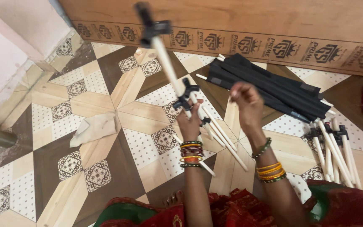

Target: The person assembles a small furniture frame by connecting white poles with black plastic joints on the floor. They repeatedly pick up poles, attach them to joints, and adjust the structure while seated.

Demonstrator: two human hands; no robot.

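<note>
Left hand (190, 120) clamped round a white rod frame (171, 77) with black joints, held up over the tiled floor (106, 101). Right hand (246, 101) raised beside it, fingers curled; whether it grips anything, can't tell. Black fabric bundle (269, 88) by the far wooden board (232, 25), loose rods (335, 151) at right edge.

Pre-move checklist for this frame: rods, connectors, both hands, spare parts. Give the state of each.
1. Left hand grips the white rods near the black connector: ok, fingers closed round them.
2. Right hand has hold of a rod: cannot tell, it is raised beside the bundle with fingers curled, contact unclear.
3. Top connector seated on the long rod's end: cannot tell, it is blurred.
4. Loose rod ends hang free below the left hand, not tangled: ok.
5. Spare rods with connectors lie on the floor beside the right arm: ok.
6. Black fabric bundle lies apart from the hands, on the floor by the wooden board: ok.
</note>
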